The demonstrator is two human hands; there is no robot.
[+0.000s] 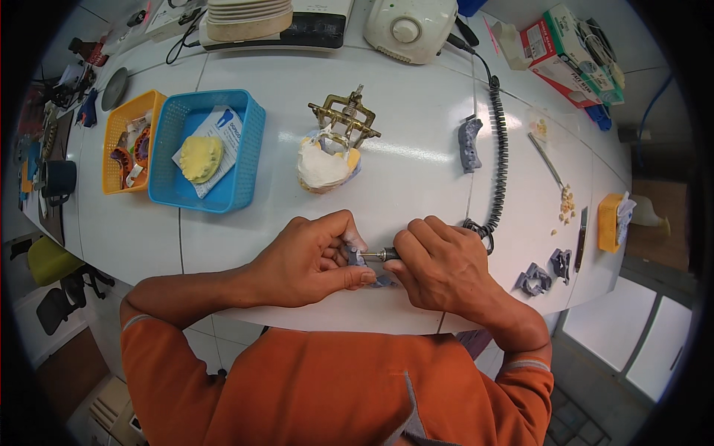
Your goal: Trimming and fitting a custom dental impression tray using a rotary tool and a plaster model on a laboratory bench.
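My left hand (305, 260) pinches a small grey-blue dental piece (355, 256) near the table's front edge. Its fingers hide much of the piece. My right hand (442, 264) is wrapped round a dark rotary handpiece (389, 254), whose thin metal bur points left and meets the piece or ends right beside it. Beneath the left fingertips, a bit of grey-blue material shows on the table. Beyond my hands stands a brass dental articulator (348, 117) with a white plaster cast (323, 167) at its near end. A curved grey-blue piece (470, 145) lies farther right.
A coiled cord (498, 141) runs from the cream control unit (405, 30) toward my right hand. On the left, a blue basket (256, 141) holds a yellow cast (201, 158), beside a yellow basket (111, 182). Loose teeth (567, 204), a knife (581, 241) and grey pieces (533, 279) lie right.
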